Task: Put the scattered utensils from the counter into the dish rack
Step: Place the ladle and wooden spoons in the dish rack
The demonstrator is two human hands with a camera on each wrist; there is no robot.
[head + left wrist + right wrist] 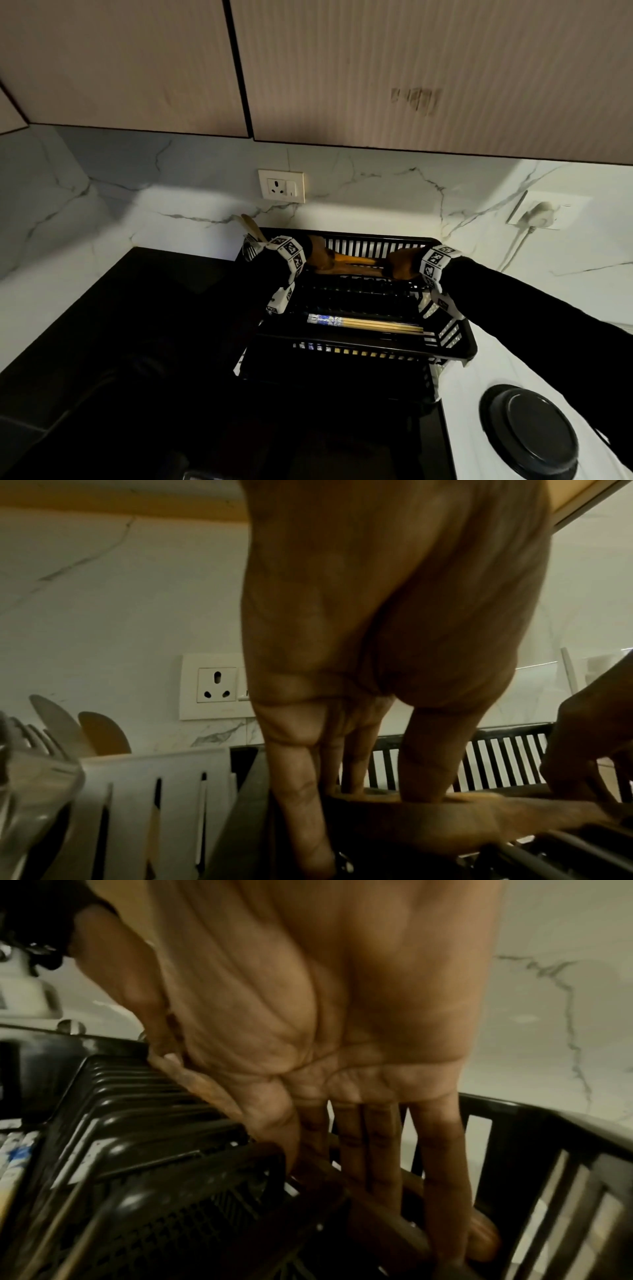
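A black slatted dish rack (359, 353) stands on the counter against the marble wall. Both hands hold a wooden spoon (352, 263) lying crosswise over the rack's rear section. My left hand (317, 257) pinches its broad end (428, 823), thumb on top and fingers down beside it (363, 791). My right hand (402, 263) grips the handle (205, 1088) between thumb and fingers (359, 1164) near the rack's right wall. Chopsticks (370, 323) lie in the rack's front section. A white cutlery holder (154, 791) on the rack's left side holds a fork (37, 739) and a wooden spatula (103, 734).
Dark counter (120, 325) lies left of the rack. A white surface with a round black lid (534, 431) lies to the right. A wall socket (281, 186) sits above the rack, a plugged cable (541, 212) at far right. A glass (31, 791) stands beside the cutlery holder.
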